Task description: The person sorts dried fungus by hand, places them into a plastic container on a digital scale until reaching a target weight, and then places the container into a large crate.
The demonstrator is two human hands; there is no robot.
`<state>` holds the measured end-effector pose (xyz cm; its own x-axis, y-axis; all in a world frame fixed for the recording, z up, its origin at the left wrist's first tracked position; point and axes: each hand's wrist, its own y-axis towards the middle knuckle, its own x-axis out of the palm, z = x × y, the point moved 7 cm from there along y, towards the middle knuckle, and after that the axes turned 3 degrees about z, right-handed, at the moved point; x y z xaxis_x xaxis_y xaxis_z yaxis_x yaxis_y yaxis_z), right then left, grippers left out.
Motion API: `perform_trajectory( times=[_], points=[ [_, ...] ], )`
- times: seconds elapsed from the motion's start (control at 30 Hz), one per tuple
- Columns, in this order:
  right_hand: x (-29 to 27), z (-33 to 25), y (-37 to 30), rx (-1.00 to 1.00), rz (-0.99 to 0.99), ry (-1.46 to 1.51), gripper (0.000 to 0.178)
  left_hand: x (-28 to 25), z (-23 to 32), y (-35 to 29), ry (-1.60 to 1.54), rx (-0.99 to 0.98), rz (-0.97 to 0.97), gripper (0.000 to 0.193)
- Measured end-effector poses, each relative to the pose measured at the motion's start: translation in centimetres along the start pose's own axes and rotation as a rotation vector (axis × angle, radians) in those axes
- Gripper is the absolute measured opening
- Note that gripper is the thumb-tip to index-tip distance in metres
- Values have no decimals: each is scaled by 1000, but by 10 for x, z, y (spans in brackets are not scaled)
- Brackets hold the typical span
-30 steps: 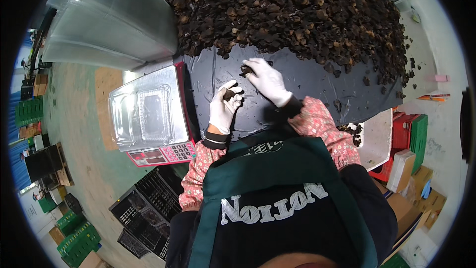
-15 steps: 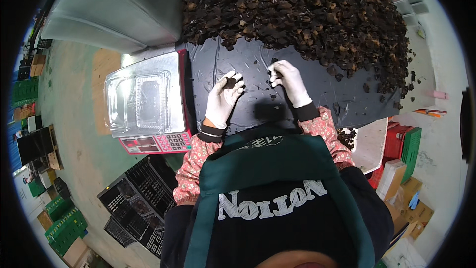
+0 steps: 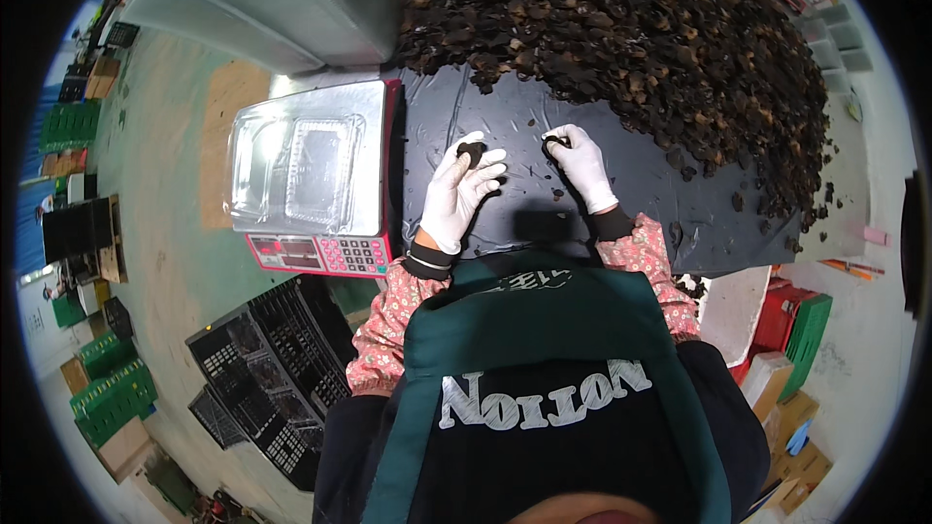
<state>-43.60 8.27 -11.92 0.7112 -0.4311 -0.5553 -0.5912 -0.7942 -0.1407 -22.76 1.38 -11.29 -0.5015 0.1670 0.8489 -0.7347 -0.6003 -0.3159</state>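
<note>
My left hand, in a white glove, is turned palm up over the dark table cover. Its thumb and forefinger grip a dark, crinkled mushroom piece, while the other fingers spread apart. Across from it, my gloved right hand is closed in a pinch on a smaller dark mushroom piece, partly hidden by the fingers. Beyond both hands lies a broad heap of similar dark brown mushroom pieces. Small crumbs dot the cover between the hands and the heap.
At the left stands a red scale with a clear plastic container on its metal plate. Tall stacks of clear containers rise behind it. A white foam box sits right of my right forearm. Black crates stand at lower left.
The view has shifted, moving the scale and table rightward in the picture. My left hand now holds its piece higher, at the thumb and forefinger tips. My right fingers have curled closer together.
</note>
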Motion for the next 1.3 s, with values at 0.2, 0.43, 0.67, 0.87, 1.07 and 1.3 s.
perform_trajectory(
  times=[0.2,0.43,0.67,0.87,1.07,1.3],
  points=[
    [34,-71,-11,112,-372,592,13,-4,11,-31,-320,-9,-47,41],
    [124,-283,-32,-705,-512,108,28,-18,4,-63,-490,6,46,25],
    [135,-320,-35,-714,-619,25,39,-32,12,-71,-295,30,66,29],
    [73,-186,-10,-468,-515,-38,30,-3,18,-64,296,29,140,43],
    [66,-137,-50,-279,-599,314,31,3,10,-50,639,-30,178,43],
    [10,-74,-65,141,-319,589,15,38,40,-58,1097,120,176,26]
  ],
)
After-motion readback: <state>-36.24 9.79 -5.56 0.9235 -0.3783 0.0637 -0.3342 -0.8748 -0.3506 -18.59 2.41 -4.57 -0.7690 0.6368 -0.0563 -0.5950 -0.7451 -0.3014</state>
